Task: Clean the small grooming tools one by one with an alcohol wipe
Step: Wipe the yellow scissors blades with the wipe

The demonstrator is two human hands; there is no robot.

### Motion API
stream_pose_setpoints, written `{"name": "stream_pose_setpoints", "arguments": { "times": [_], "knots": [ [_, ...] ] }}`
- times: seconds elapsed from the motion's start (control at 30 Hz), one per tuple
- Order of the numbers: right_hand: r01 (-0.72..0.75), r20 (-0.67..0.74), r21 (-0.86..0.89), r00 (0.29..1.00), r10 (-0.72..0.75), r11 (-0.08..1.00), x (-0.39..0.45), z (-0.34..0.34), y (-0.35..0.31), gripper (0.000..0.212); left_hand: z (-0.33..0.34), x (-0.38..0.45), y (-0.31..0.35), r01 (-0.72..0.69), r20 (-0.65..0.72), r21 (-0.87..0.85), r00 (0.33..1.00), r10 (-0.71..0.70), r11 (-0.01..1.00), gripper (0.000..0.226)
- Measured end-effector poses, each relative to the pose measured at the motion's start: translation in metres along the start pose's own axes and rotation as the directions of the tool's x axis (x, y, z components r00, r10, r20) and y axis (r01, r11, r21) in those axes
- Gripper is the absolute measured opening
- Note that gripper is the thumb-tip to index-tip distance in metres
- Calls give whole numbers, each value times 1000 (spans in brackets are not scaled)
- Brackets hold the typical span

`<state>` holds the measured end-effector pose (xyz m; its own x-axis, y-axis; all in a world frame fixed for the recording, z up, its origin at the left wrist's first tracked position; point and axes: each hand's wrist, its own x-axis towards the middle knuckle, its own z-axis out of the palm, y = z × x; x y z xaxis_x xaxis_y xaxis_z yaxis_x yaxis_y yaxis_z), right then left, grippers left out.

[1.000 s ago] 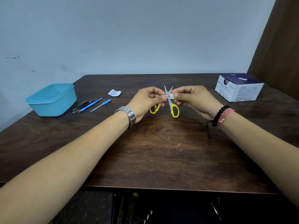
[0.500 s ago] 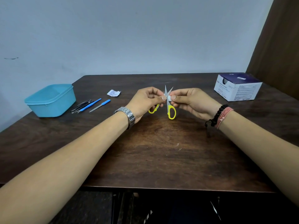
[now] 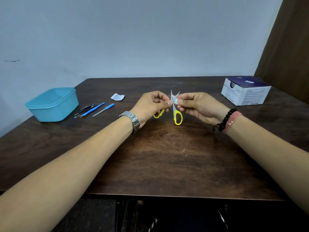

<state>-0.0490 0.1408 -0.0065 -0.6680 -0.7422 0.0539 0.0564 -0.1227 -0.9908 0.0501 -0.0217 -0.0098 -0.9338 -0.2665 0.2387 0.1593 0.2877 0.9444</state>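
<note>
**Open middle, cluttered far corners**

The worktop (image 3: 167,164) is bare from the near edge up to the hands, which meet at mid-depth. Far left stands a blue tub (image 3: 51,104), with loose tools (image 3: 93,109) lying just beside it and a torn wrapper (image 3: 117,96) further in. A wipe box (image 3: 245,92) occupies the far right corner. The wall closes off the back.
</note>
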Motion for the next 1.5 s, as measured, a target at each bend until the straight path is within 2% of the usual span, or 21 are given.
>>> {"name": "stream_pose_setpoints", "arguments": {
  "times": [0.17,0.37,0.6,0.83,1.03,1.13,1.2,1.27,1.37,1.5],
  "knots": [
    [113,-77,47,991,-109,993,1,-3,-5,16,0,0,0,-5,6,6,1000,5,1000,9],
    [44,4,-128,999,-43,991,-2,2,3,11,0,0,0,-5,3,14,1000,5,1000,9],
    [97,-67,-3,993,-97,995,-2,-2,-6,14,0,0,-1,-12,11,23,1000,12,1000,9],
    [56,16,-117,998,-54,992,-2,2,2,11,0,0,-1,6,15,16,1000,-6,1000,9],
    [130,-97,66,988,-123,989,0,-5,-8,15,0,-1,1,-23,13,-1,1000,23,1000,10],
    [95,-165,-24,981,-98,995,0,-9,-6,14,1,-2,4,-49,21,-8,999,49,999,12],
    [35,-132,-141,990,-54,989,-1,-8,0,14,3,-2,4,-51,25,-9,998,51,999,13],
    [17,-23,-191,1000,-21,982,-1,-5,4,11,3,-2,4,-44,26,-6,999,44,999,14],
    [58,69,-134,996,-49,989,0,-1,2,14,2,-2,3,-26,21,-6,999,26,1000,15],
    [84,32,0,996,-84,996,1,-7,-2,20,1,-1,2,-8,33,1,999,8,1000,15]
  ]
}}
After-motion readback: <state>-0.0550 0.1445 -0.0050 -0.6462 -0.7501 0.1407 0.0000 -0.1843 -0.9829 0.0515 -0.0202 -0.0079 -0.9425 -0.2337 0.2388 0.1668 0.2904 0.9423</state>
